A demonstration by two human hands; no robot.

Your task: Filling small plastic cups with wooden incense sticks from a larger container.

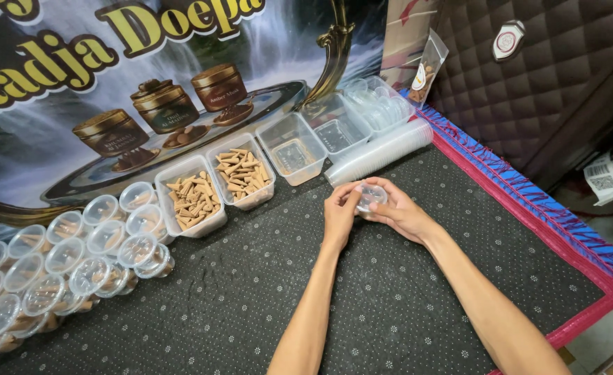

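A: What are the hands busy with?

B: Both are closed around one small clear plastic cup point(371, 196), held just above the dark dotted mat point(390, 298), towards its far edge. The left hand point(339, 212) pinches the cup's near-left rim; the right hand point(398, 208) cradles it from the right and behind.

A: Which step is this?

B: I'd judge a lid is being pressed on. The thumbs sit on top, though whether the lid has seated is too small to tell. The next move calls for even pressure round the rim.

A: What's around?

B: A lying stack of clear cups point(379, 154) just beyond the hands, two tubs of brown incense cones point(216, 184) along the far edge, and lidded filled cups point(77, 264) at the left edge.
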